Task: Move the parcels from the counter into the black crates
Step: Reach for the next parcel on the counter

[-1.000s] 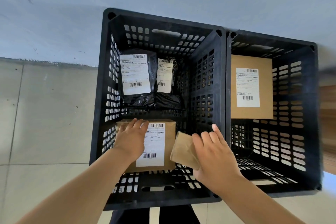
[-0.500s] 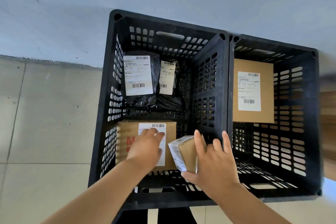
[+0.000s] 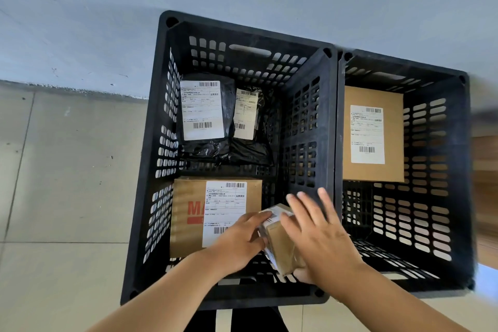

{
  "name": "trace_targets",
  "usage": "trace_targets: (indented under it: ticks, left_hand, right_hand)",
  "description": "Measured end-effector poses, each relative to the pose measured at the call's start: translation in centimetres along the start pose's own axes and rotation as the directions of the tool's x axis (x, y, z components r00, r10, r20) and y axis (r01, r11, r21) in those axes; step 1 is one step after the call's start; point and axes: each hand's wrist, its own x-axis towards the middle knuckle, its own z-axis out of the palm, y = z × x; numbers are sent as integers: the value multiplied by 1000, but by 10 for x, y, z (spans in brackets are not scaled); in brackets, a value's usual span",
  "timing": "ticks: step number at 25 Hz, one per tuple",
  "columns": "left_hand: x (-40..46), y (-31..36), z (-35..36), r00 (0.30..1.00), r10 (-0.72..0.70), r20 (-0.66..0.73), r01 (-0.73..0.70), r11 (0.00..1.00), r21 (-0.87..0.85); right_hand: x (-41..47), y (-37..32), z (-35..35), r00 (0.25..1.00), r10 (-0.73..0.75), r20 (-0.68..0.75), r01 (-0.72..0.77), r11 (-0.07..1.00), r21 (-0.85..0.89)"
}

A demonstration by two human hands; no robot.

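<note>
Crates first: your left crate (image 3: 151, 170) holds a labelled box (image 3: 194, 218) and two black bags (image 3: 207, 113); the right crate (image 3: 463, 170) holds one box (image 3: 373, 135). Your right hand (image 3: 320, 237) and left hand (image 3: 239, 240) grip a small parcel (image 3: 283, 248) inside the left crate, fingers (image 3: 307, 207) curled round it.

Both hands — left hand (image 3: 239, 242), right hand (image 3: 320, 240) — hold a small brown parcel (image 3: 283, 246) inside the left crate (image 3: 151, 170). A labelled box (image 3: 188, 218) lies just beside it.
</note>
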Motion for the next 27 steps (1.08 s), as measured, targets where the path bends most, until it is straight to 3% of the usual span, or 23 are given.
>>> trace_targets:
  ticks: [2,4,5,7,9,14,18,23,27]
  left_hand:
    - [2,6,-1,999,25,40,-27,999,43]
    - [5,11,-3,998,17,62,-25,990,140]
    - [7,12,-5,999,-22,33,12,958,288]
    - [9,9,-20,984,-82,-161,168,738,654]
    - [9,-5,-36,953,-129,-274,300,536,790]
    - [7,-29,-44,942,-197,-274,332,400,854]
    - [12,-34,-43,940,-189,-283,336,388,858]
    - [13,-44,-43,941,-178,-288,335,375,864]
    - [16,-47,-44,942,-170,-291,335,387,859]
  right_hand:
    - [-4,-3,5,990,-122,67,126,991,-44]
    - [-6,-3,8,992,-118,41,120,992,-29]
    - [-6,-2,8,996,-90,12,90,996,-16]
    - [-6,-2,7,999,-39,-25,39,999,7]
    - [-3,-4,9,1000,-19,2,19,999,35]
    - [18,-9,16,990,-3,142,1,1000,9]
    - [50,-15,33,973,13,230,-6,1000,-30]
    - [74,-20,54,942,123,312,-149,987,63]
    - [79,-22,58,941,93,325,-120,991,65]
